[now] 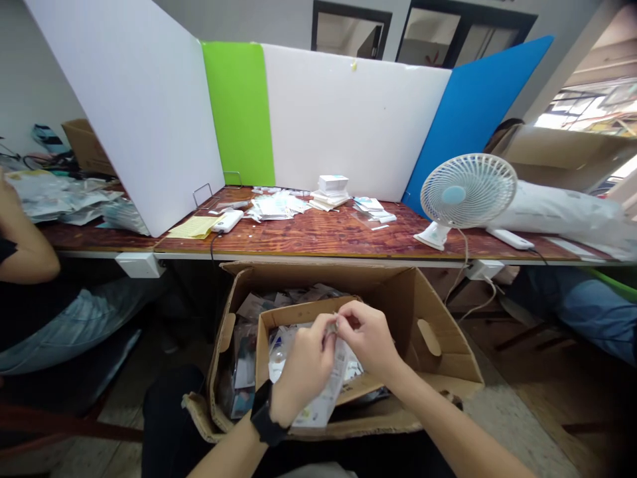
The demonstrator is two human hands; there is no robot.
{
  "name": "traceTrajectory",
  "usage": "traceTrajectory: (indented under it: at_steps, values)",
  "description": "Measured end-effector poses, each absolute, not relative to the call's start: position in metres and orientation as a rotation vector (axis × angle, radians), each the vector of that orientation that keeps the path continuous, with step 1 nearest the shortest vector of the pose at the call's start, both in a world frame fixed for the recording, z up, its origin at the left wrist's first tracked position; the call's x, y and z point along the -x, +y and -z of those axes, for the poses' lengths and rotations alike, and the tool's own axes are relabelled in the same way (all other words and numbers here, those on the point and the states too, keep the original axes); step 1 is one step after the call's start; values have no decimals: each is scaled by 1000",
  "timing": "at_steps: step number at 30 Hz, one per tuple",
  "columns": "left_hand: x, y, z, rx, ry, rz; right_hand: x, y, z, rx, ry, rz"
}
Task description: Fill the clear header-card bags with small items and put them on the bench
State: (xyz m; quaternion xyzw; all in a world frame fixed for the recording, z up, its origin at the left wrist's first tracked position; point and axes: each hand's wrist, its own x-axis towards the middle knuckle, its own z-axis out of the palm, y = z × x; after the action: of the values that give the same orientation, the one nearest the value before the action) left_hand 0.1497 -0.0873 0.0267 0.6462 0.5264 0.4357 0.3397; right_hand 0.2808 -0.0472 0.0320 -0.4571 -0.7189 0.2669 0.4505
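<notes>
The left hand (302, 373) and right hand (367, 340) are together, their fingertips pinching a small metallic item (332, 326) just above a white printed packet (323, 401). The packet sits in a small cardboard box (283, 318) inside a larger open carton (428, 318). Beyond, a wooden table (318, 236) holds paper stacks (276, 207) and a white desk fan (460, 192).

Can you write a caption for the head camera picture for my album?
Left hand and right hand pinch a small shiny item over a cardboard box.
</notes>
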Motion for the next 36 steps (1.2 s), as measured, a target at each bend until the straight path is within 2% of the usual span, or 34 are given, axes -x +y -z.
traceTrajectory:
  at_steps: [2,4,9,16,27,36]
  values:
    - [-139,-71,-11,-1399,1310,-1173,-282,-28,-12,1191,-1443,-996]
    - [-124,-56,4,-1200,1308,-1198,-288,-8,7,1207,-1220,-1136]
    - [-84,-38,30,-912,1319,-1289,-301,16,58,1292,-1088,-1104]
    - [-73,-39,47,-716,1280,-1293,-311,17,110,1537,-1270,-1007]
    - [-76,-41,50,-667,1198,-1243,-305,1,113,1613,-1974,-674]
    - [-90,-40,55,-803,1295,-1198,-292,-10,82,1310,-1996,-312]
